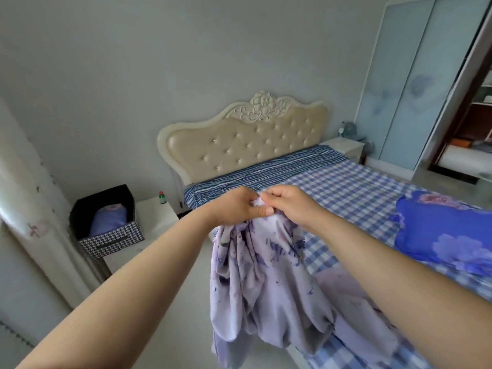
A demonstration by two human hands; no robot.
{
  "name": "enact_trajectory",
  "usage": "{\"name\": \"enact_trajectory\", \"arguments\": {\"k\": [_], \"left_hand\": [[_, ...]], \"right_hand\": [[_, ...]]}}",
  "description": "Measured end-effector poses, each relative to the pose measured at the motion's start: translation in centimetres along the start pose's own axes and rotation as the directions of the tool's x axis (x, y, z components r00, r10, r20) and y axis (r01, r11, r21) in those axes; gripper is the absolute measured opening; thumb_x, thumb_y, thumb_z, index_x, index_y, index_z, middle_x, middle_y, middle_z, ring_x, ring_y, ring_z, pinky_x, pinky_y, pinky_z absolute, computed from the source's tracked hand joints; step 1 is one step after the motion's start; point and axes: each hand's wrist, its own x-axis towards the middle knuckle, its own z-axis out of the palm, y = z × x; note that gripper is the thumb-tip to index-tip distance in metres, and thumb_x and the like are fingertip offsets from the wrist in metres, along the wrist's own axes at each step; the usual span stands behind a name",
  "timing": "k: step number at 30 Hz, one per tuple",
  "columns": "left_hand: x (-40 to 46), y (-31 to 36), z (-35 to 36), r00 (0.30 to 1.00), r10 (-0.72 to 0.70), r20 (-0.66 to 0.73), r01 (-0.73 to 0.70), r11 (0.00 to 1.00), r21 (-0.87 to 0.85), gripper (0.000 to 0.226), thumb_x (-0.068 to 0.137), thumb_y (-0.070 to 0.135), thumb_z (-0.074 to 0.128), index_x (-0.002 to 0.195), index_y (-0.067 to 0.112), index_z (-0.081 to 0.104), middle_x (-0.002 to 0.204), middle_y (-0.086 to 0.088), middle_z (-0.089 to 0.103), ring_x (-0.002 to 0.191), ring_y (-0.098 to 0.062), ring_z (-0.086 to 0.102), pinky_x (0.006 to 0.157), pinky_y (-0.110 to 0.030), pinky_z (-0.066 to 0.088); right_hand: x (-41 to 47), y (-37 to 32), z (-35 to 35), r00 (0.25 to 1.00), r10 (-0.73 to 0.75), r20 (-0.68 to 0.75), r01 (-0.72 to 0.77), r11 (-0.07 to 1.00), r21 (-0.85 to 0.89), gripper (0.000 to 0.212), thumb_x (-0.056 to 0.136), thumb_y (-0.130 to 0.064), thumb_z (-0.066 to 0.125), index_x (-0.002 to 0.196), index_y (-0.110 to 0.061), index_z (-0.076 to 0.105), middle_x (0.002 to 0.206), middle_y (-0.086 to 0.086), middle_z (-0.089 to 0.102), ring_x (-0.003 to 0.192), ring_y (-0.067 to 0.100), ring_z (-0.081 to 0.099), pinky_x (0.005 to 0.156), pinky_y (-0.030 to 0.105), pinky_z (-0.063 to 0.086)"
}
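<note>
Two grips are seen together at centre, above the bed's near-left edge. The left grip (239,206) & right grip (288,206) are touching, fingers curled, and the top edge of a lilac floral sheet (261,275) is pinched btwn thumb & fingers of each. The fabric is held up bunched. The rest is draped in folds below the hands, w/ its lower part trailing onto the bed (359,187), where a blue checked cover is spread. The head end is covered by a striped cloth (255,173), backed by a tufted cream headboard (239,145). At R, a blue floral pillow (447,230) is laid on the checks. At L, a white nightstand (154,217) is loaded w/ a houndstooth storage box (111,238) & a small green bottle (162,198) near it. A sliding-door wardrobe (407,89) is seen far R.
</note>
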Motion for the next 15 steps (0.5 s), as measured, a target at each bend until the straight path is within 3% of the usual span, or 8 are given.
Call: {"name": "enact_trajectory", "arguments": {"k": [2,5,8,10,12,15], "left_hand": [[0.4,-0.3,0.3,1.000,-0.003,0.010,0.004,0.997,-0.071,0.054,0.081,0.048,0.068,0.062,0.004,0.044,0.057,-0.003,0.034,0.056,-0.015,0.029,0.054,-0.029,0.025],[0.3,-0.9,0.2,1.000,-0.017,-0.004,0.015,0.956,-0.293,0.074,0.073,0.062,0.068,0.075,-0.011,0.056,0.067,-0.010,0.051,0.065,-0.016,0.043,0.061,-0.032,0.037],[0.3,-1.4,0.1,0.997,-0.071,-0.038,0.049,0.913,-0.406,0.051,0.082,0.050,0.067,0.078,-0.001,0.070,0.076,-0.015,0.069,0.069,-0.018,0.059,0.068,-0.035,0.051],[0.3,-1.8,0.1,0.992,-0.109,-0.066,0.072,0.904,-0.421,0.049,0.079,0.053,0.067,0.066,0.006,0.070,0.066,-0.009,0.064,0.060,-0.017,0.055,0.065,-0.026,0.046],[0.5,-2.4,0.3,0.981,-0.171,-0.095,0.122,0.913,-0.388,0.071,0.072,0.067,0.067,0.073,-0.004,0.065,0.069,-0.011,0.055,0.063,-0.020,0.047,0.066,-0.030,0.041],[0.9,-3.4,0.8,0.920,-0.289,-0.263,0.202,0.928,-0.313,0.062,0.083,0.054,0.064,0.081,-0.008,0.062,0.068,-0.011,0.057,0.063,-0.017,0.051,0.066,-0.033,0.046]], "right_hand": [[-0.5,0.4,-0.4,0.999,-0.038,-0.004,0.038,0.999,-0.022,0.029,0.099,-0.020,0.048,0.070,-0.020,0.055,0.064,-0.010,0.050,0.057,-0.002,0.045,0.057,0.011,0.036],[-1.2,3.3,-1.1,0.999,-0.034,0.036,0.037,0.997,-0.074,0.023,0.097,-0.025,0.049,0.076,-0.017,0.050,0.068,-0.001,0.045,0.063,0.007,0.041,0.060,0.019,0.035],[-2.2,8.5,-1.6,0.999,0.024,0.031,-0.021,0.995,-0.094,0.029,0.088,-0.026,0.065,0.074,-0.006,0.049,0.066,0.004,0.038,0.061,0.014,0.036,0.057,0.025,0.029],[-2.6,11.8,-1.9,0.996,0.086,0.008,-0.084,0.986,-0.146,0.035,0.086,-0.026,0.068,0.069,-0.004,0.047,0.062,0.003,0.038,0.057,0.014,0.034,0.054,0.025,0.027],[-2.8,14.0,-2.2,0.987,0.158,-0.028,-0.161,0.963,-0.214,0.035,0.088,-0.026,0.066,0.064,-0.011,0.045,0.059,-0.004,0.036,0.052,0.006,0.032,0.054,0.022,0.026],[-4.2,14.4,-2.3,0.984,0.123,-0.128,-0.155,0.948,-0.278,0.037,0.092,-0.031,0.059,0.063,-0.019,0.040,0.054,-0.008,0.033,0.049,0.006,0.031,0.053,0.026,0.026]]}}
